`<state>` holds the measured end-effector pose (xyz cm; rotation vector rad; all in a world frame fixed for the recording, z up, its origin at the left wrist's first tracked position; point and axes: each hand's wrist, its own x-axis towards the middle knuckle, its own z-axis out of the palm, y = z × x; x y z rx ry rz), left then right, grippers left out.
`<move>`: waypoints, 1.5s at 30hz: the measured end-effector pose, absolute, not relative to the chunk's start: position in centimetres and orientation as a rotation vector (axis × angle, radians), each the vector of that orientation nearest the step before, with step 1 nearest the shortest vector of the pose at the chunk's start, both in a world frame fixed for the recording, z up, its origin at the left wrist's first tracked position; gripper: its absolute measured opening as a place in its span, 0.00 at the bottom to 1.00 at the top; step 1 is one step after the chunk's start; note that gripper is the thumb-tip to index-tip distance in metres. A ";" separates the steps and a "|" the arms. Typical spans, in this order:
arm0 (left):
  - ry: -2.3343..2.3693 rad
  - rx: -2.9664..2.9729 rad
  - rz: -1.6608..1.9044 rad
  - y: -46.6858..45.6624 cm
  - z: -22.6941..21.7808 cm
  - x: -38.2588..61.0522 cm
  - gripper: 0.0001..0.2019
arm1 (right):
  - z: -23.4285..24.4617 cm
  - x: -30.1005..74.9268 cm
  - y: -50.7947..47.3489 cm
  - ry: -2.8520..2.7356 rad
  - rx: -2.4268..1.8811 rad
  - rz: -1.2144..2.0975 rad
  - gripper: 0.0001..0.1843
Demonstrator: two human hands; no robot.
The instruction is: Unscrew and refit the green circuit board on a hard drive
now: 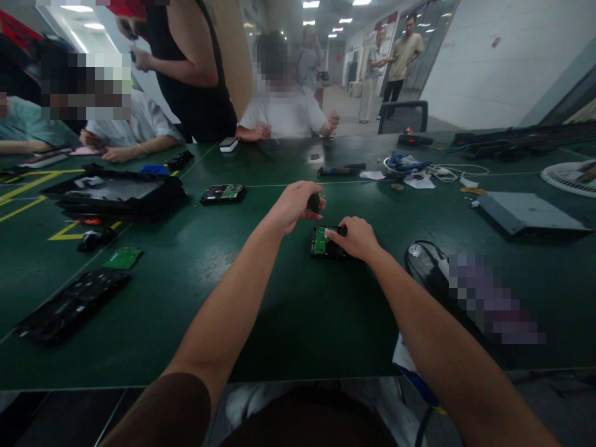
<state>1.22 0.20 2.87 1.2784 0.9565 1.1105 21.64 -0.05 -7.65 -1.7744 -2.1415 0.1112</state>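
A hard drive [336,249] lies flat on the green table, its green circuit board [320,241] facing up. My left hand [297,205] is closed round the dark handle of a screwdriver [315,202], held upright above the board. Its thin shaft points down at the board, but I cannot make out whether the tip sits in a screw. My right hand [357,238] grips the drive from its right side, with the thumb on top and the other fingers curled behind the far edge.
Another hard drive [223,194] lies further back. To the left are a black tray [116,189], a loose green board [123,257] and a black plastic part [74,304]. A grey metal box [533,214] and cables [419,248] lie right. People sit and stand across the table.
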 end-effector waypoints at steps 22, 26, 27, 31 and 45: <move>0.950 1.186 1.104 0.4 2.8 1.6 0.09 | -7.7 21.7 0.0 -2.139 -1.774 0.110 0.30; 0.973 1.295 1.096 0.5 2.8 1.2 0.12 | -7.7 21.7 0.0 -2.129 -1.780 0.115 0.29; 0.960 1.302 1.078 0.4 2.9 1.1 0.12 | -7.7 21.7 0.0 -2.127 -1.776 0.118 0.29; 0.901 1.272 1.035 0.0 3.0 1.3 0.09 | -7.7 21.6 -0.1 -2.127 -1.779 0.127 0.29; 0.907 1.233 1.018 -0.1 3.2 1.3 0.08 | -7.7 21.6 0.1 -2.145 -1.779 0.094 0.30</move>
